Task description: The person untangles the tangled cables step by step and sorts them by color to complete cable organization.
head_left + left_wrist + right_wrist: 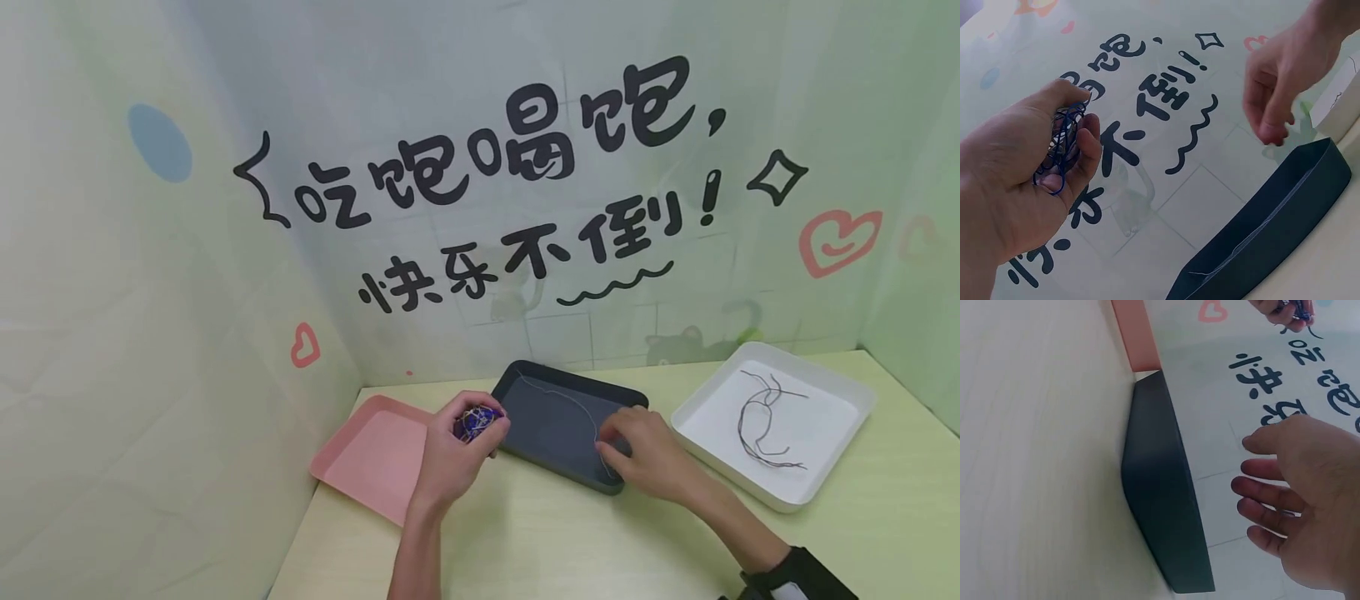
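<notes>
My left hand grips a tangled bundle of thin wires, blue with some pale strands, raised between the pink and dark trays. In the left wrist view, blue loops stick out between the thumb and fingers. The right hand is over the right end of the dark grey tray. Its fingers are apart and loosely bent in the right wrist view, with nothing between them. One thin pale wire lies curved in that tray, its near end by the right fingertips.
A pink tray stands at the left, partly behind the left forearm. To the right, a white tray holds several dark thin wires. A printed curtain hangs behind the pale table.
</notes>
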Available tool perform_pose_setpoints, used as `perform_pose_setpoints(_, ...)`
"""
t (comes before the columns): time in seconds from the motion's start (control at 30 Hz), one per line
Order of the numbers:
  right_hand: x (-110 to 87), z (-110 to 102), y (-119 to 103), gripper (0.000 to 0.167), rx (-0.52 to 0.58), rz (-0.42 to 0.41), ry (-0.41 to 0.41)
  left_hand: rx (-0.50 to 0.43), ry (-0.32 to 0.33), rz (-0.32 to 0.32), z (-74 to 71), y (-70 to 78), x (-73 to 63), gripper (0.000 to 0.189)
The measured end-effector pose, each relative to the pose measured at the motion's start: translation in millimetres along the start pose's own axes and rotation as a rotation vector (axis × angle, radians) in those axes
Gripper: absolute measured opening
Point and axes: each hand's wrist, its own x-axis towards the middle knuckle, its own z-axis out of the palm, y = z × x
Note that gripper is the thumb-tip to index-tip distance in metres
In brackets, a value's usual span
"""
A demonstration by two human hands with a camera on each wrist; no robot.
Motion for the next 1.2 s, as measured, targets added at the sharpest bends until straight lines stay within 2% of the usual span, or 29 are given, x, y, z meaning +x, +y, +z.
perform_pose_setpoints(0.23,2.7,-19,-20,0.034,0.169,-0.156,0.203,-0.024,-0.103,0.043,21.1,-3.0,0.3,0.043)
perform_pose_setpoints(0.4,6.7,-33,-45,0.037,0.308,-0.186,0.224,-0.041,-0.180,0.027,34.7,-3.6,-0.9,0.050)
perform_pose_setpoints(0.53,9.0,-41,-61,0.027,0.395,-0.175,0.169,-0.023,-0.235,0.031,43.6,-3.1,-2.7,0.047)
perform_pose_setpoints(0.7,10.8,-42,-65,0.014,0.481,-0.031,0.024,0.004,-0.270,0.116,53.5,-2.6,-2.8,0.042)
perform_pose_setpoints(0.87,11.2,-42,-64,0.013,0.608,0.087,-0.096,0.038,-0.293,0.112,56.4,-1.7,-3.1,0.038)
perform_pose_setpoints(1.0,11.4,-43,-61,0.013,0.699,0.126,-0.135,0.043,-0.291,0.094,56.6,-2.3,-3.2,0.032)
perform_pose_setpoints(1.2,9.2,-47,-58,0.010,0.787,0.197,-0.157,0.030,-0.254,0.085,57.1,-4.2,-2.6,0.019)
